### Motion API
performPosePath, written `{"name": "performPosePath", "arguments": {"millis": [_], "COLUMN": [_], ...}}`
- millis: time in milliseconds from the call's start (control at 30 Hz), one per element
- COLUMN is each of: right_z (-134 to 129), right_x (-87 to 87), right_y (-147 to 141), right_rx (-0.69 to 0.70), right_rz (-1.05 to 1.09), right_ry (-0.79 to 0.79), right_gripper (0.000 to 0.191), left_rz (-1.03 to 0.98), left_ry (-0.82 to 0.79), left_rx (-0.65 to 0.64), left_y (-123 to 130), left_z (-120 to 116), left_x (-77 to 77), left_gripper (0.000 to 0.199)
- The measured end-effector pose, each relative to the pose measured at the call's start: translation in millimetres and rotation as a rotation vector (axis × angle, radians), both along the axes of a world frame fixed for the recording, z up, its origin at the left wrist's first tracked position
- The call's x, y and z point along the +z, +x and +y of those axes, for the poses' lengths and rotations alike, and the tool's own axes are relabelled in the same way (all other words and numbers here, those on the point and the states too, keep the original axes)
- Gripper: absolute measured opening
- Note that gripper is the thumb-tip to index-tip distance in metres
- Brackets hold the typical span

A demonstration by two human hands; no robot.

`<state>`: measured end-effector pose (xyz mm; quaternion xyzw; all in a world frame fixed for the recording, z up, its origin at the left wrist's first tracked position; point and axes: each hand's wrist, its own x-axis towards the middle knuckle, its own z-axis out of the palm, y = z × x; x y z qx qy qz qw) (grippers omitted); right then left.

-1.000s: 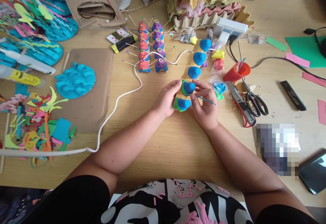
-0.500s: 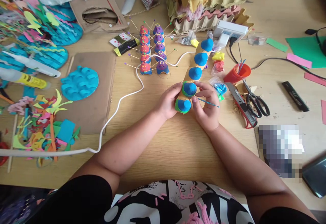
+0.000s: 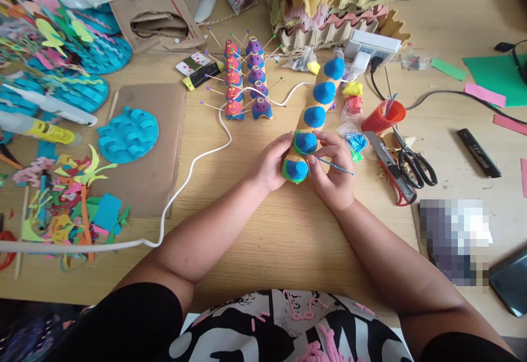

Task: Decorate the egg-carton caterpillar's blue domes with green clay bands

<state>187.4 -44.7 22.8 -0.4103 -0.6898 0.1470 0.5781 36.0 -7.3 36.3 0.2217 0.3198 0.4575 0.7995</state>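
Observation:
Between my hands is an egg-carton strip (image 3: pixel 314 116), tan, with a row of bumps capped in blue clay. Green clay rings the two bumps nearest me. My left hand (image 3: pixel 274 163) grips the strip's near end from the left side, fingers partly hidden behind it. My right hand (image 3: pixel 336 174) is closed at the right side, its fingers touching the second bump from the near end. A thin blue stick (image 3: pixel 338 168) is pinched in it and points out to the right; its inner tip is hidden by the fingers.
Two finished-looking carton strips with pins (image 3: pixel 244 79) stand behind a white cable (image 3: pixel 193 170). To the right are clay packets (image 3: pixel 356 142), an orange cup (image 3: pixel 385 116), a box cutter (image 3: pixel 393 170) and scissors (image 3: pixel 414 164). Paper scraps (image 3: pixel 74 208) lie left.
The far end of the egg-carton strip has shifted very slightly away from me. Both hands keep nearly the same grip and place.

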Motion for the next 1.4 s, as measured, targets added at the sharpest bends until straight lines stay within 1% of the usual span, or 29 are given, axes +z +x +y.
{"name": "performPosePath", "arguments": {"millis": [233,467,600,733,900,1133,1233,1400], "right_z": [0.1,0.8,-0.8,-1.1,-0.7,0.4,0.8,-0.2], "right_x": [-3.4,-3.9,-3.5,-3.2,-3.4,-4.5,-5.7,-6.0], "right_y": [0.4,0.3,0.5,0.2,-0.1,0.3,0.0,0.2], "right_rx": [-0.021,-0.018,-0.006,0.015,0.008,-0.029,-0.018,0.012], "right_rz": [0.0,0.013,0.022,0.021,0.026,-0.008,0.009,0.048], "right_ry": [0.004,-0.058,-0.043,-0.027,-0.007,0.001,-0.003,-0.026], "right_gripper": [0.008,0.009,0.011,0.007,0.006,0.007,0.006,0.005], "left_rz": [-0.012,-0.03,-0.05,-0.037,-0.025,-0.151,-0.193,-0.177], "left_ry": [-0.008,-0.054,-0.081,-0.062,-0.052,-0.152,-0.179,-0.197], "left_rx": [0.001,-0.014,-0.03,-0.033,-0.053,-0.066,-0.07,-0.061], "left_y": [0.1,-1.3,-1.2,-1.2,-1.4,-1.9,-2.6,-2.2], "left_z": [-1.1,1.4,2.3,2.4,2.9,1.8,1.0,0.7], "left_x": [-3.1,-3.1,-0.8,-0.4,-1.3,2.8,4.5,8.5], "left_gripper": [0.028,0.027,0.031,0.031,0.032,0.03,0.032,0.037]}}
